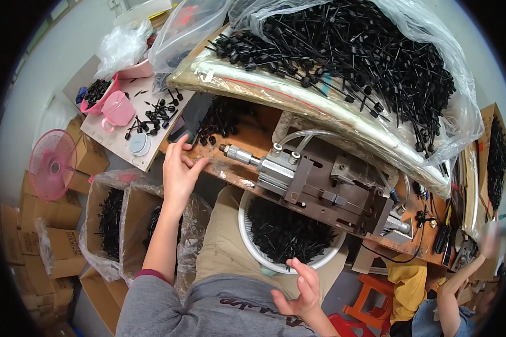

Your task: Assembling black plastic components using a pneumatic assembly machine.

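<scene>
My left hand [181, 168] is at the left front edge of the wooden bench [269, 117], thumb and fingers apart, with nothing visible in it. Its fingertips come close to a dark, flat, phone-like object [180, 128]; I cannot tell whether they touch. My right hand [303, 295] hovers over my lap, fingers spread and holding nothing, just in front of a white round basket [244, 233]. Many thin black plastic parts [287, 227] fill that basket. Beyond it, a metal fixture with a pneumatic cylinder [275, 174] and clear air tubes is mounted on the bench.
A large plastic-lined carton [253, 78] heaped with black rod-like parts covers the bench's back. Left stand a side table [95, 126] with a pink cup [118, 108], a pink fan [53, 165] and lined boxes [123, 213]. A co-worker's arm [455, 281] and orange stool [371, 300] are at right.
</scene>
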Motion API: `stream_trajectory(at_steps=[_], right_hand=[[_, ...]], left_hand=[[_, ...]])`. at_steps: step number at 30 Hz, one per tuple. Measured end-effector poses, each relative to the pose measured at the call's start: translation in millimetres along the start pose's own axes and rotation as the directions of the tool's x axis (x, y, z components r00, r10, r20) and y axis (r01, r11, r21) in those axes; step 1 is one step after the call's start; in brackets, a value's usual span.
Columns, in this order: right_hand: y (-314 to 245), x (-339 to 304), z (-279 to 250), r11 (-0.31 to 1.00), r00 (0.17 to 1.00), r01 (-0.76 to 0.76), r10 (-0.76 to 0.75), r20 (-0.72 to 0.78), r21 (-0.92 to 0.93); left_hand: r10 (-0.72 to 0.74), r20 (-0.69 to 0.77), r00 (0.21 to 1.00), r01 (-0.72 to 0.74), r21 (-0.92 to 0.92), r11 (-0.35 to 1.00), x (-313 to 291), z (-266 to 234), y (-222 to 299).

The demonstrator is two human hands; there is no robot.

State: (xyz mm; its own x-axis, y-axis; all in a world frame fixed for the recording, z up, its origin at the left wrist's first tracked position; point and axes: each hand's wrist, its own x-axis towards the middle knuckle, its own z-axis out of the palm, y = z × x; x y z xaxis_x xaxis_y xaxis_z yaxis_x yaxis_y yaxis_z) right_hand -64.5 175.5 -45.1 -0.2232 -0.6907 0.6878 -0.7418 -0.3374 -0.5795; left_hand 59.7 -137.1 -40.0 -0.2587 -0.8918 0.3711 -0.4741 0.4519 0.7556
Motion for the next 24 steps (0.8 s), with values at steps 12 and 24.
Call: stream_trajectory(at_steps=[12,24], right_hand=[[4,1,13,0.988,0.996,-0.061,0.051,0.078,0.144],[4,-9,14,0.977,0.982,-0.156,0.138,0.129,0.145]], left_hand=[[0.038,0.065,0.997,-0.056,0.315,0.947,38,27,2],[0.062,0.093,0.994,-0.08,0.208,0.975,61,50,-2]])
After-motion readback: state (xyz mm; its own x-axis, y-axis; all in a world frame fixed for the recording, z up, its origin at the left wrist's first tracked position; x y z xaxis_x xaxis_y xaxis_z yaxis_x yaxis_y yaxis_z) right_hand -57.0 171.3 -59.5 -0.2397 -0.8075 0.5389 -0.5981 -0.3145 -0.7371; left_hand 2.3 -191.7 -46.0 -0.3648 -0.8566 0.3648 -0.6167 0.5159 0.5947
